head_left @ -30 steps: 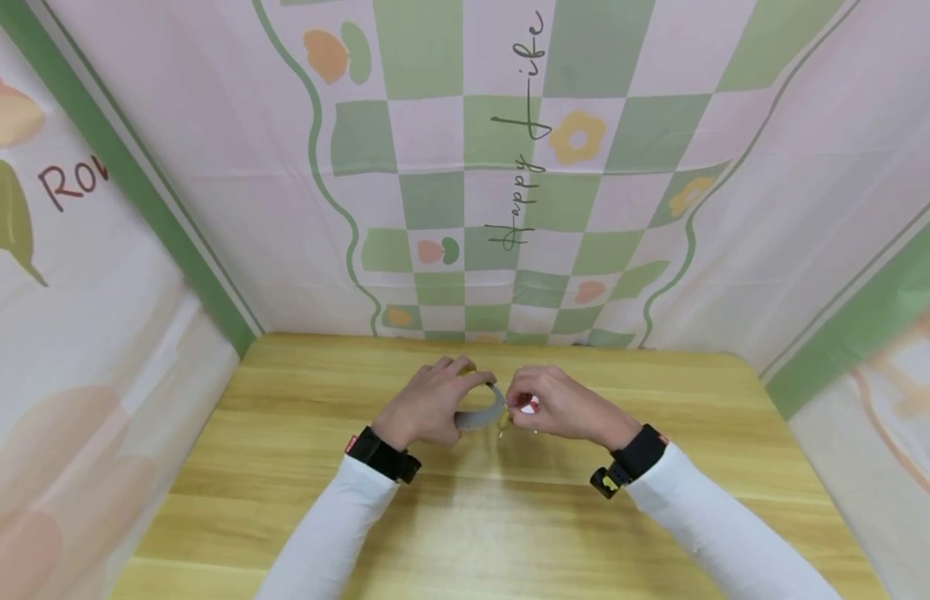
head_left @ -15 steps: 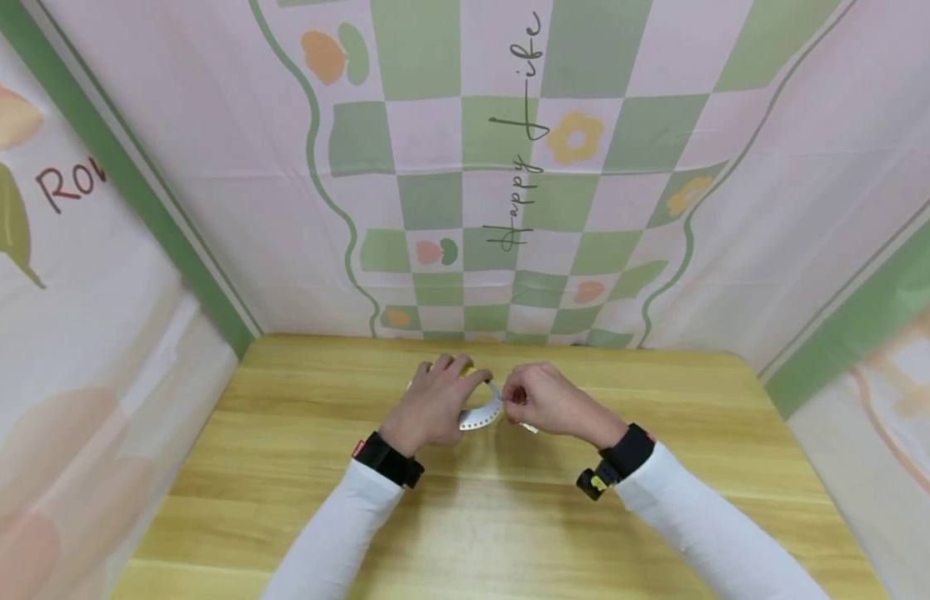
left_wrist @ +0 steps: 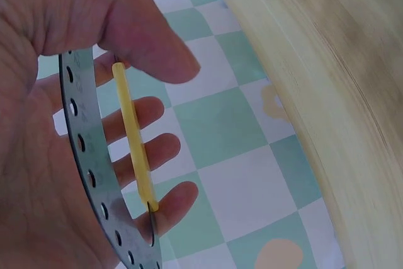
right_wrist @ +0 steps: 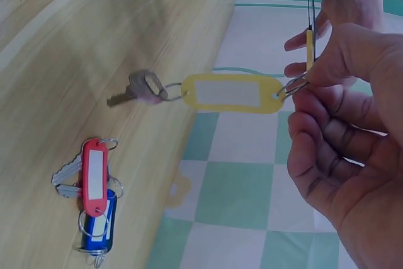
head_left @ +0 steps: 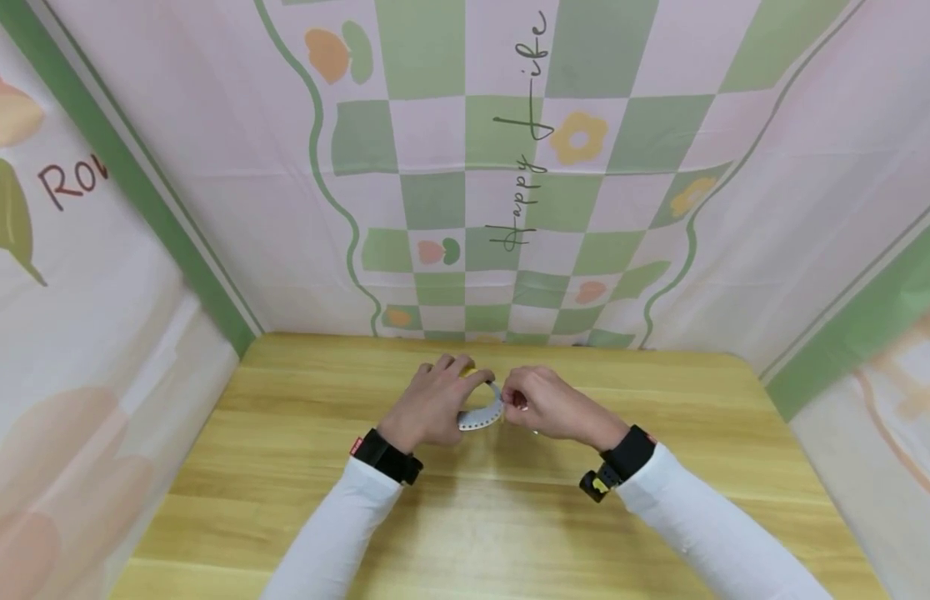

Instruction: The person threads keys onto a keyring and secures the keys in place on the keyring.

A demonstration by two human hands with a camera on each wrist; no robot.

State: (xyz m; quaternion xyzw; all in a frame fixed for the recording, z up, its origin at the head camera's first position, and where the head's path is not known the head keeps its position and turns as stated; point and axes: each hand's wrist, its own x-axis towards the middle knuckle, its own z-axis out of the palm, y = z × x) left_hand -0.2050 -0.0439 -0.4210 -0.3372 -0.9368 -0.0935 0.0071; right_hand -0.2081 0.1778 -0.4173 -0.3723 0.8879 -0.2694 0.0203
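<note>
My left hand [head_left: 431,404] holds a curved metal plate [left_wrist: 82,143] with a row of holes along its edge. Beside the plate, a wire carries a yellow sleeve [left_wrist: 133,133] that lies across the fingers. Close to the right of the plate, my right hand [head_left: 551,404] pinches the split ring of a yellow key tag [right_wrist: 236,92] between thumb and fingertips. A key [right_wrist: 146,87] hangs from the tag's other end. In the right wrist view, the pinched ring overlaps the wire by the yellow sleeve.
A red key tag [right_wrist: 95,177] with keys lies on the wooden table [head_left: 472,517], against a blue key tag [right_wrist: 101,222]. A checkered cloth [head_left: 502,200] rises behind the table, and cloth hangs at both sides.
Over the last second the plate has tilted in my left hand, so its row of holes now shows. My right hand has shifted slightly left and hides more of the red tag.
</note>
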